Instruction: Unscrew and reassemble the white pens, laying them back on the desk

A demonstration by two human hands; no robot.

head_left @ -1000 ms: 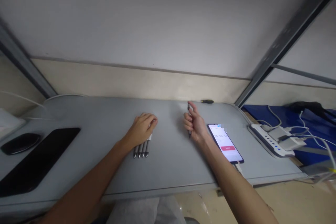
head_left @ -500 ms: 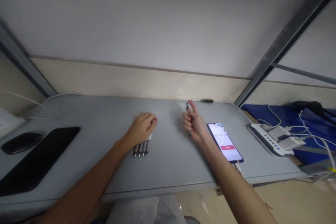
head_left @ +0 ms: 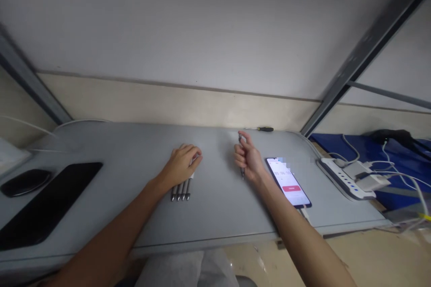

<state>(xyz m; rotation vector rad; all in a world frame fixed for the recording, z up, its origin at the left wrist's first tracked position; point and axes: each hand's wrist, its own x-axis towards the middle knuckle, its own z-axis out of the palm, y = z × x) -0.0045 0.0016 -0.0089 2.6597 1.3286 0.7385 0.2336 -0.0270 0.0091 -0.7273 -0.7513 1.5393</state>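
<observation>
Several dark pens [head_left: 181,192] with silvery tips lie side by side on the grey table [head_left: 215,215], their upper parts hidden. Over them rests my left hand [head_left: 183,163], fingers curled and thumb near the forefinger; whether it grips anything is hidden. My right hand [head_left: 247,157] is closed around another pen [head_left: 242,171] held roughly upright, its point showing below the fist. The forefinger of that hand is at the pen's top end. Behind it, by the wall, lies a screwdriver [head_left: 266,129] with a black and yellow handle.
A lit phone [head_left: 291,188] with a cable lies right of my right forearm. Beyond it is a white power strip [head_left: 346,179] with plugs and cables. On the left lie a long black object [head_left: 50,206] and a smaller black one [head_left: 26,183].
The forefinger of my right hand has bent down onto the pen's top end, and a thin point now shows at its lower end. My left hand has stayed in place.
</observation>
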